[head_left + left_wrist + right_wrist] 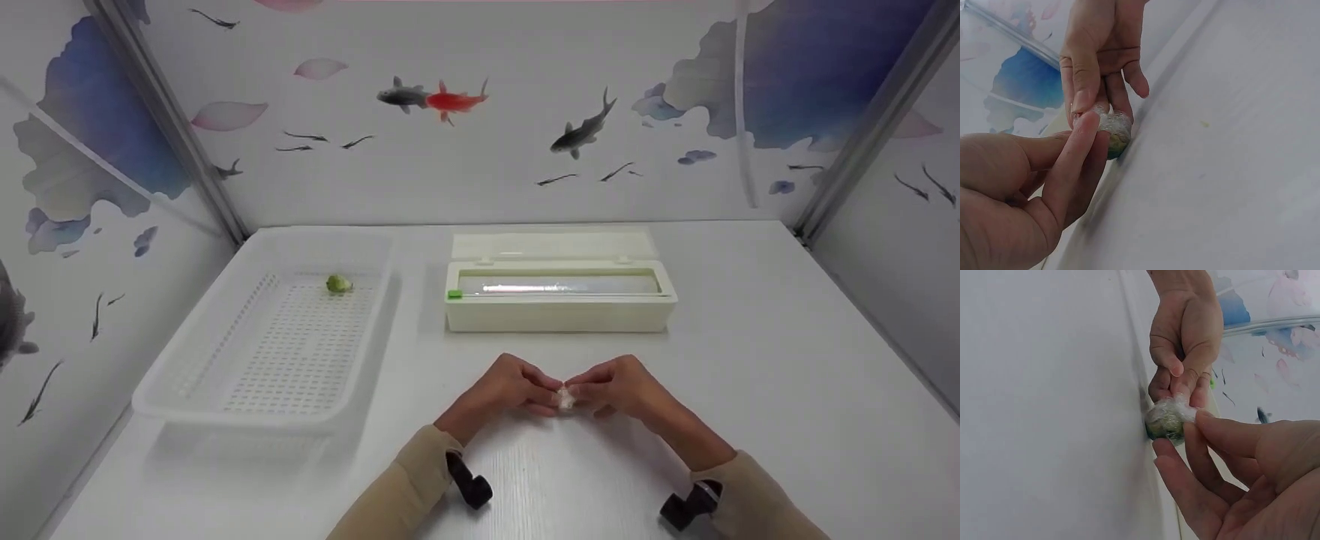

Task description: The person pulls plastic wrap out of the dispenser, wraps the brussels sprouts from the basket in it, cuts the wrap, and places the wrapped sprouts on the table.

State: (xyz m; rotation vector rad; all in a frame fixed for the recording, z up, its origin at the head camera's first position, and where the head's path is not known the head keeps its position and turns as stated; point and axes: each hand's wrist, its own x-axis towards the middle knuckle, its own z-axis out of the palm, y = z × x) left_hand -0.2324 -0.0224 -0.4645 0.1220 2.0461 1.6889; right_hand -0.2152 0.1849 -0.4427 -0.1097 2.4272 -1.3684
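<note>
Two tan sleeves (390,495) come from the near edge, each with a small black device (469,480) near the wrist. Just beyond them, the left hand (517,384) and the right hand (616,384) meet over the white tabletop (525,480), each one pinching, from its own side, a small round green vegetable in clear crinkled plastic film (1167,421). It is between their fingertips, with the film bunched on its upper part; I judge that two pinches are used because loose film could otherwise spring open. To the left stands a white rectangular plastic basket with many holes (259,417), and in its far part lies one small green leafy piece (339,283), which seems to have no film. Ahead of the hands is a cream rectangular plastic box (559,317), containing a shiny roll of clear film (570,285); a bright green slider (454,294) sits at its left end. Its cream lid (555,245) is folded backward, probably so that the roll remains easy to reach
</note>
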